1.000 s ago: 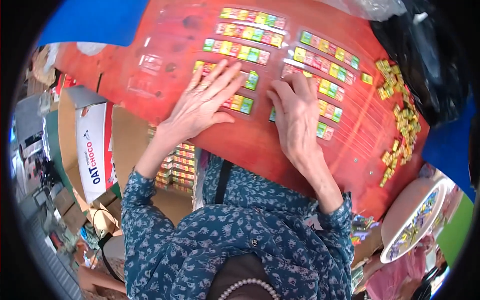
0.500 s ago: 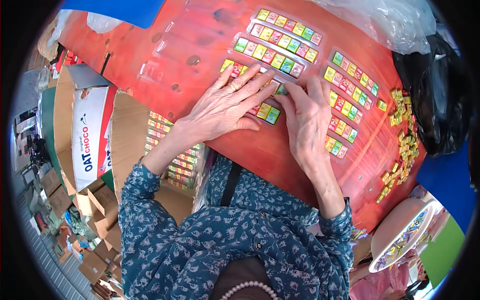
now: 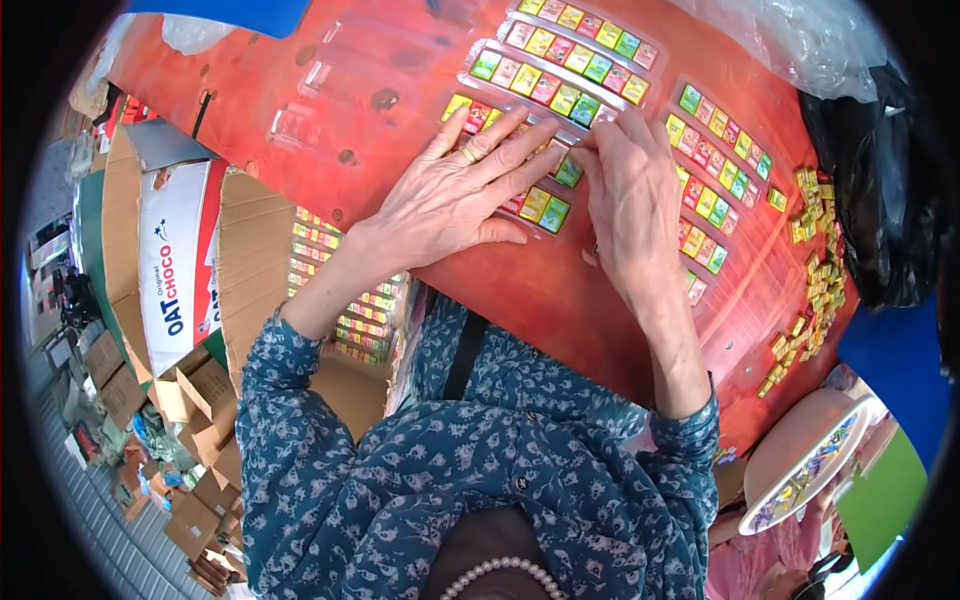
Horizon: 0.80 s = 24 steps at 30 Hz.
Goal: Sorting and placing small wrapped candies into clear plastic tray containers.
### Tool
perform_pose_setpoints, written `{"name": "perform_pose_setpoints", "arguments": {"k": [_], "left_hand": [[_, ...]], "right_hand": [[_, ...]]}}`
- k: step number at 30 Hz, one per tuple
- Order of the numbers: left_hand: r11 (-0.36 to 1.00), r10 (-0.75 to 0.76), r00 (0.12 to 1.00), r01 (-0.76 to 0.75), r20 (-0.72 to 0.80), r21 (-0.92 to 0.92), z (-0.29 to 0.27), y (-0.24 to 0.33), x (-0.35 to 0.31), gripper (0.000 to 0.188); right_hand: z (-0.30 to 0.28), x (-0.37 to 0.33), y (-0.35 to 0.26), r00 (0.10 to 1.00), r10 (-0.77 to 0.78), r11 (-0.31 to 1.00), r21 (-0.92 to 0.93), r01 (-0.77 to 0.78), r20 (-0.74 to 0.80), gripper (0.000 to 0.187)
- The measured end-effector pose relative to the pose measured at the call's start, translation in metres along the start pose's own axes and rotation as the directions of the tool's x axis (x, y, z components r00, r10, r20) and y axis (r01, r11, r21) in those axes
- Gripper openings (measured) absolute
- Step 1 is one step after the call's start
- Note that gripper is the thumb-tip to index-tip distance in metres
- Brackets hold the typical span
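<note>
Small square wrapped pieces in yellow, red, pink and green fill rows of a clear plastic tray (image 3: 545,80) on the red table (image 3: 480,300). My left hand (image 3: 450,190) lies over the lower rows, palm down, its fingers stretched out and spread. Under those fingers part of the rows is hidden. My right hand (image 3: 635,200) is closed in a pinch at the right end of a row; whatever is between its fingertips is hidden. Just below them a green piece (image 3: 568,172) shows. To the right lies a second filled tray (image 3: 725,150), partly behind my right hand.
Loose yellow pieces (image 3: 822,285) are heaped near the table's right edge, beside a black plastic bag (image 3: 870,190). An empty-looking clear tray (image 3: 350,85) lies at far left. An open cardboard box (image 3: 262,270) holds filled trays. A white basin (image 3: 790,460) stands lower right.
My right hand has moved up from the lower row's end to the end of a farther row, uncovering a green piece. The left hand stays spread on the tray. The whole view has shifted slightly.
</note>
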<state>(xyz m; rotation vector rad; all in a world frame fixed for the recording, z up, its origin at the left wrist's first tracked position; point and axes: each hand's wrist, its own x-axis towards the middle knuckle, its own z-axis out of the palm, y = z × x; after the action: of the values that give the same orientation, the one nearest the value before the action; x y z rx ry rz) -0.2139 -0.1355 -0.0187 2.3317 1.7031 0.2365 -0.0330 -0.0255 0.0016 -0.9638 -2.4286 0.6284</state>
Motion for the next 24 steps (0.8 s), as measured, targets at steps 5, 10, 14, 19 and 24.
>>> {"name": "perform_pose_setpoints", "arguments": {"k": [5,10,14,19,24], "left_hand": [[1.000,-0.014,1.000,0.014,-0.013,0.002,0.003,-0.001,0.001,0.092],[1.000,-0.010,1.000,0.011,-0.018,0.011,0.001,-0.001,0.000,0.092],[1.000,-0.013,1.000,0.013,-0.019,0.015,0.000,0.000,-0.003,0.092],[0.999,-0.014,1.000,0.014,-0.008,-0.046,0.002,0.001,-0.003,0.094],[0.997,0.024,0.999,-0.027,-0.043,-0.068,0.005,0.000,0.005,0.097]], "right_hand": [[0.002,-0.005,0.002,0.999,0.039,0.998,0.041,-0.039,-0.002,0.015],[-0.005,-0.016,0.008,0.981,0.114,0.983,0.160,-0.088,-0.160,0.013],[-0.005,-0.020,0.002,0.991,-0.027,0.998,0.055,0.035,-0.133,0.015],[0.008,-0.026,-0.008,0.993,-0.095,0.995,-0.025,0.094,-0.065,0.015],[-0.009,-0.033,-0.003,0.998,-0.046,0.999,-0.031,0.044,-0.043,0.022]]}}
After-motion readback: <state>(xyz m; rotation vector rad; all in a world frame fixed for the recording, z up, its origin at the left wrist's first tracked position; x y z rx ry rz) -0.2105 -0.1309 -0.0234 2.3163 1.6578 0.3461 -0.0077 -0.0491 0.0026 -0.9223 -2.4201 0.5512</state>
